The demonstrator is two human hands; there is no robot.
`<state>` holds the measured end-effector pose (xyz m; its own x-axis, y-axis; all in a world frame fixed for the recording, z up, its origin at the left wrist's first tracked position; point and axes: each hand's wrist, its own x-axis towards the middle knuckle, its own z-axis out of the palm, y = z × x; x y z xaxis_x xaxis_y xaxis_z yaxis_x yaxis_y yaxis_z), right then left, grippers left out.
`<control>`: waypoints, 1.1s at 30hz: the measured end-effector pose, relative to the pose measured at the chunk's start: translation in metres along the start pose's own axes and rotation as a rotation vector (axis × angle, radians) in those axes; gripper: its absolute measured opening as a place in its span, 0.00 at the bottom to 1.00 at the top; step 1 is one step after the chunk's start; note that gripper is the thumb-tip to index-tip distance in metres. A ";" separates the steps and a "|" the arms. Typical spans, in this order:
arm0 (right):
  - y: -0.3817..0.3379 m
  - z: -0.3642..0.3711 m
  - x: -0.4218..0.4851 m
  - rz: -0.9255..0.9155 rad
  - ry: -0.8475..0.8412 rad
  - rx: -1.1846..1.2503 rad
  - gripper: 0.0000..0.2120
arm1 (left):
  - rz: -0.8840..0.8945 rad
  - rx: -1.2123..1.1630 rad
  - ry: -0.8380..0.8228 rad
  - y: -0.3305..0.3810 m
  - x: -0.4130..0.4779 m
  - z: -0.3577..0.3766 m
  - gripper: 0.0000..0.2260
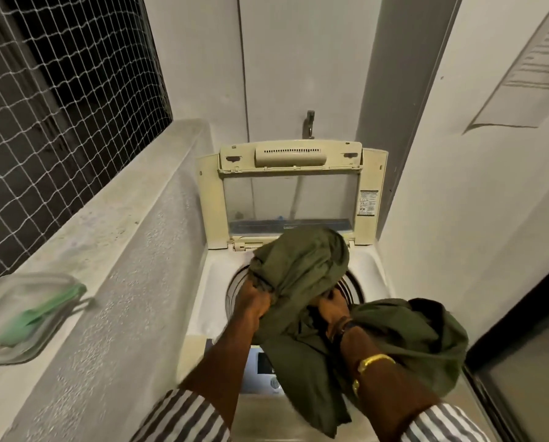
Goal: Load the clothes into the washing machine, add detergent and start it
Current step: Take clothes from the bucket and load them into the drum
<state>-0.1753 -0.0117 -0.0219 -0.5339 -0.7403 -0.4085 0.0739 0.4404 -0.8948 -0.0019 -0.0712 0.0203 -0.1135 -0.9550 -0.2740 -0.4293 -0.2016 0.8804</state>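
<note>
The hanging end of the olive green garment [301, 269] drapes over the control panel [262, 366]; it could stay outside the drum [234, 283] or press a button. The left hand [255, 303] and the right hand [332, 309] each clutch the cloth above the drum opening. A lidded plastic container [27, 314] sits on the left ledge [113, 237]. The machine's open lid [285, 199] stands behind.

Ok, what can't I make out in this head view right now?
Head view only:
- Washing machine's round drum: inside hidden by the olive-green cloth garment that left hand and right hand grip.
- White control panel: mostly covered by garment and left forearm; display unreadable.
- Clear plastic box with a green part: motion-blurred, cut by left edge.
- White paper wall notice: print too small.
</note>
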 end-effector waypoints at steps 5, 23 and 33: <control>-0.010 0.006 0.005 0.022 0.009 -0.234 0.14 | -0.164 0.167 -0.088 -0.021 0.012 0.030 0.21; -0.058 -0.055 -0.013 -0.139 0.248 -0.959 0.30 | 0.014 0.051 -0.219 0.045 -0.002 0.102 0.14; -0.031 -0.089 -0.004 0.005 0.106 -1.233 0.19 | -0.010 0.041 -0.444 0.036 -0.017 0.132 0.21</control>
<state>-0.2501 0.0229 0.0234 -0.6057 -0.7176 -0.3437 -0.7355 0.6698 -0.1023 -0.1342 -0.0335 0.0058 -0.4789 -0.7655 -0.4297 -0.4660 -0.1931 0.8634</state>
